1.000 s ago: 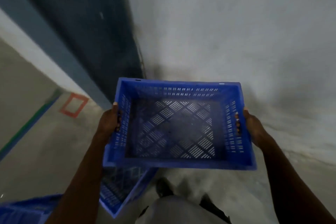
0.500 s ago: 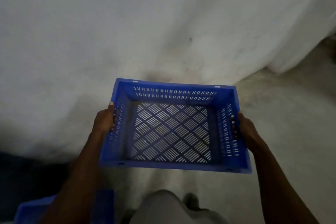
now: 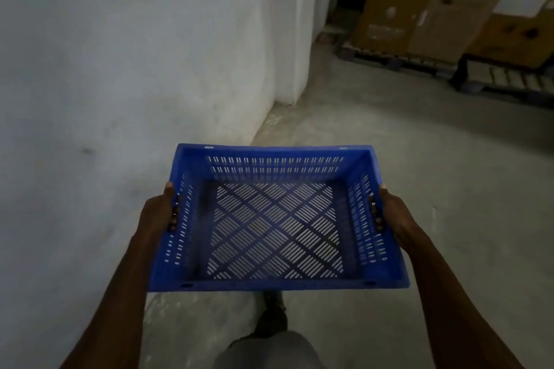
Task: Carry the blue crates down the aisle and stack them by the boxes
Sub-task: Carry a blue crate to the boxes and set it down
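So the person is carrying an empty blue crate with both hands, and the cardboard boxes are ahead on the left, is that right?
Not quite. The head view shows the cardboard boxes ahead on the right. The rest holds: the left hand and right hand carry the empty blue crate.

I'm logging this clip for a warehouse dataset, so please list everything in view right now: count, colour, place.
crate: one, blue, slatted and empty, held at centre
wall: one, white, left and ahead
floor: grey concrete, right and below
boxes: at least three, brown cardboard, top right, one marked LG
pallets: at least two, dark, under the boxes
shoe: one, dark, below the crate
left hand: one, grips the crate's left side
right hand: one, grips the crate's right side
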{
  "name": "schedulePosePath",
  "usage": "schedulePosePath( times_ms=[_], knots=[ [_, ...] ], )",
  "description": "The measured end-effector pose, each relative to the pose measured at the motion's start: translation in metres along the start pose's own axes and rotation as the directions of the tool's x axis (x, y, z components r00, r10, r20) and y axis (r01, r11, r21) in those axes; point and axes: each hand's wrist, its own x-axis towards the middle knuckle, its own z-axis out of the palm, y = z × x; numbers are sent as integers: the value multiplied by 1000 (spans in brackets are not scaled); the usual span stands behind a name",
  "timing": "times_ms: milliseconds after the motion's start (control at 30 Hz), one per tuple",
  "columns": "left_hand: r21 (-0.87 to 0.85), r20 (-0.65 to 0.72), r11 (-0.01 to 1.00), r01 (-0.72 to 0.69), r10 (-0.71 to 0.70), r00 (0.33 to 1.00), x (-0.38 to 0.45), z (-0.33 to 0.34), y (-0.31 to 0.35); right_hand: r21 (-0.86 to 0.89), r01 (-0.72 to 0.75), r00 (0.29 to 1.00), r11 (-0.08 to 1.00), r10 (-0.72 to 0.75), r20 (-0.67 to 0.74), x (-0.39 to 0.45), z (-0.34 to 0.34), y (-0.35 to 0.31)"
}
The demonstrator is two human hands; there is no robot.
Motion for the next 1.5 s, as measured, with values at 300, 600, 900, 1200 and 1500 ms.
schedulePosePath(
  times_ms=[300, 600, 900, 1200, 1500],
  knots=[
    [12, 266, 984, -176, 166, 950, 152, 222, 178, 100, -24, 960, 995, 51, -275, 167, -99, -74],
    [23, 392, 971, -236, 209, 896, 269, 420, 361, 158, -14, 896, 987, 82, -435, 334, -194, -156],
    [-4, 385, 975, -220, 205, 900, 369, 618, 498, 136, 5, 905, 991, 54, -422, 562, -305, -246],
    [-37, 342, 990, -136, 140, 929, 480, 782, 640, 119, 21, 918, 993, 29, -397, 782, -392, -365],
    [-29, 388, 987, -155, 154, 909, 630, 966, 791, 171, 12, 912, 985, 60, -407, 1016, -458, -469]
  ],
)
